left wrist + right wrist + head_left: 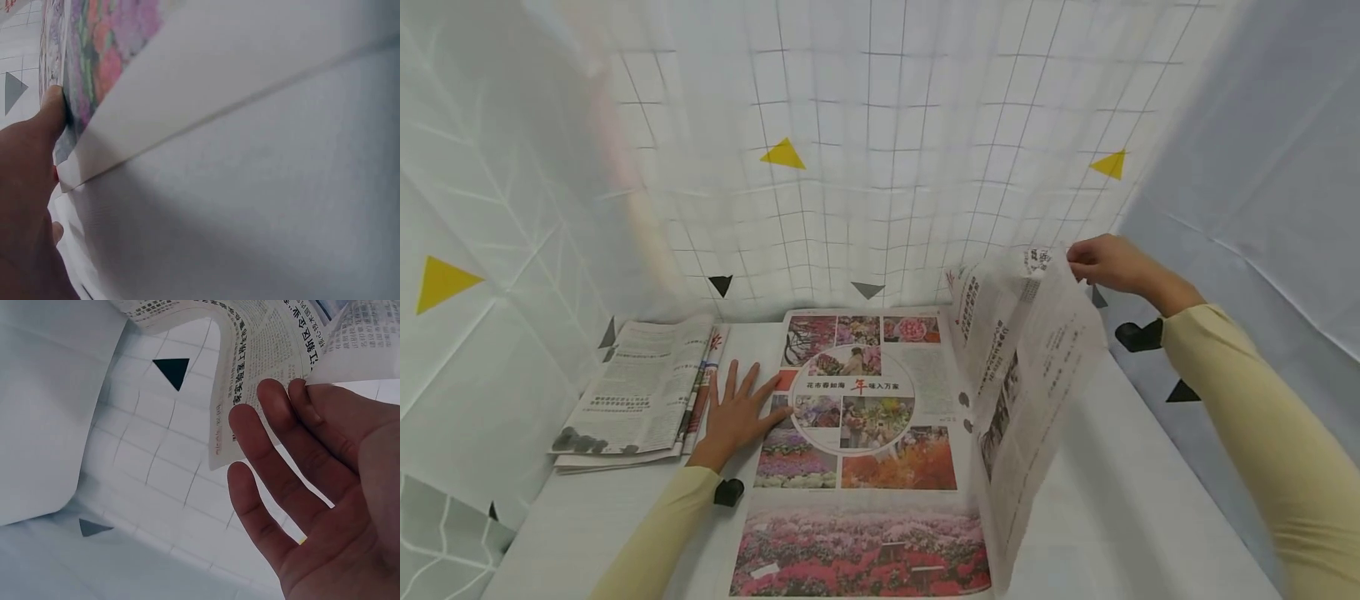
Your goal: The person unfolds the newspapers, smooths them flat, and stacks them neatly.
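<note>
A newspaper point(932, 392) lies spread on the white table, its left page full of flower photos. My left hand point(739, 417) rests with fingers spread at that page's left edge; in the left wrist view the thumb point(53, 115) touches the printed page point(119, 37). On the right side, the page point(1037, 358) stands raised and bent, printed text showing on it. My right hand point(1116, 265) pinches its upper corner between thumb and index finger. In the right wrist view the other fingers point(250, 431) are held apart from the paper point(256, 356).
A folded stack of newspapers point(632, 383) lies on the table's left, close beside my left hand. White cloth walls with grid lines point(872, 167) and yellow triangles point(785, 154) rise behind and at both sides. The white table point(1120, 500) extends to the right of the newspaper.
</note>
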### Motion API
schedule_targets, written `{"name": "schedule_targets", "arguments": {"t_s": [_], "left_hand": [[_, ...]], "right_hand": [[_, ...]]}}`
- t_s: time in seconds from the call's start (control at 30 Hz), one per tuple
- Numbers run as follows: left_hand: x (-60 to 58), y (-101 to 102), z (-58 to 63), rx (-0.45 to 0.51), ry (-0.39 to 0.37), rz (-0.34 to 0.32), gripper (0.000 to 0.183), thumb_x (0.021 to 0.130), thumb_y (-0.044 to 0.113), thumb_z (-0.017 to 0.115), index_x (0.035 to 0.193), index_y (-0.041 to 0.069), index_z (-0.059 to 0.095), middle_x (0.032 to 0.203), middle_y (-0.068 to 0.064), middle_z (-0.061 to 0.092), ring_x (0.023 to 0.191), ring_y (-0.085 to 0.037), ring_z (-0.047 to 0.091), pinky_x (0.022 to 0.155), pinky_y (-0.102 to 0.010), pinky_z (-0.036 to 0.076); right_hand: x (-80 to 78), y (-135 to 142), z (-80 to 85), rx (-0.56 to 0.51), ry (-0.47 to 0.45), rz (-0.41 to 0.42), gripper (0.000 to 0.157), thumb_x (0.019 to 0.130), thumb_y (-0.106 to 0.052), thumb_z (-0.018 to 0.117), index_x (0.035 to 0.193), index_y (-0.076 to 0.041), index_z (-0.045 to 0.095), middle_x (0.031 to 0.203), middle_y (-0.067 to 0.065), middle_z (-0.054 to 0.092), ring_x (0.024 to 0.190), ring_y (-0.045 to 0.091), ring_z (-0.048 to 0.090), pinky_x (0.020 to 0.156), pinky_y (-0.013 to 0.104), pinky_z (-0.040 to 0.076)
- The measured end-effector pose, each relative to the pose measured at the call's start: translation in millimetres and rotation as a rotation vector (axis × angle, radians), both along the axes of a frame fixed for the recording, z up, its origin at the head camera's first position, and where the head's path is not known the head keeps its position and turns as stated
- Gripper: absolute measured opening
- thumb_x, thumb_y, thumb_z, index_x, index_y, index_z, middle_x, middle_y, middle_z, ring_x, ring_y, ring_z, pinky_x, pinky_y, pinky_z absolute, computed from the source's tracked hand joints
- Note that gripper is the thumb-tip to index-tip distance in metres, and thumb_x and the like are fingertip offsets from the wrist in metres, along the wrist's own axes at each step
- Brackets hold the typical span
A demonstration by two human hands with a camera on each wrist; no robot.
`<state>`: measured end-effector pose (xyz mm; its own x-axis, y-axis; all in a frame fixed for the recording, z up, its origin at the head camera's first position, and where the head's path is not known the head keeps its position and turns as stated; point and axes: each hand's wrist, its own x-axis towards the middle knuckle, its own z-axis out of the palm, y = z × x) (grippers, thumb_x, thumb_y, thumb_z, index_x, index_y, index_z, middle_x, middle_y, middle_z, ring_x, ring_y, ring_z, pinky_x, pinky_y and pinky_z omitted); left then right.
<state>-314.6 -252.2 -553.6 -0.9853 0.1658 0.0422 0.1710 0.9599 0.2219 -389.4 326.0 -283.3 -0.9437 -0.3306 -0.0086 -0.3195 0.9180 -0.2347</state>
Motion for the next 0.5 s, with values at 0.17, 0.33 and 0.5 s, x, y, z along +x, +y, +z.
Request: {"name": "schedule_targets", "arguments": {"t_s": [0.17, 0.33, 0.5], "left_hand": [[0.9, 1.2, 0.7, 0.01, -0.007, 0.007, 0.081, 0.093, 0.063, 0.062, 0.16, 0.025, 0.038, 0.172, -0.019, 0.021, 0.161, -0.048, -0.003, 0.124, -0.073, -0.006], [-0.2, 0.1, -1.2, 0.008, -0.032, 0.015, 0.083, 0.093, 0.066, 0.06, 0.162, 0.027, 0.035, 0.173, -0.019, 0.018, 0.161, -0.048, -0.005, 0.125, -0.072, -0.009], [0.0, 0.8, -1.6, 0.016, -0.031, 0.009, 0.084, 0.093, 0.067, 0.06, 0.162, 0.027, 0.034, 0.173, -0.019, 0.016, 0.16, -0.048, -0.006, 0.124, -0.072, -0.01]], "right_hand": [[2.1, 15.5, 2.3, 0.026, 0.026, 0.003, 0.027, 0.104, -0.012, 0.056, 0.114, 0.009, 0.067, 0.111, 0.029, 0.073, 0.095, 0.038, 0.071, 0.079, 0.047, 0.055], [6.3, 34.4, 9.0, 0.045, 0.02, -0.012, 0.035, 0.104, -0.014, 0.052, 0.124, 0.012, 0.063, 0.123, 0.036, 0.067, 0.114, 0.053, 0.064, 0.092, 0.062, 0.052], [12.3, 54.9, 11.9, 0.057, 0.03, -0.052, 0.041, 0.106, -0.019, 0.048, 0.13, 0.013, 0.059, 0.127, 0.038, 0.064, 0.117, 0.055, 0.06, 0.093, 0.064, 0.049]]}}
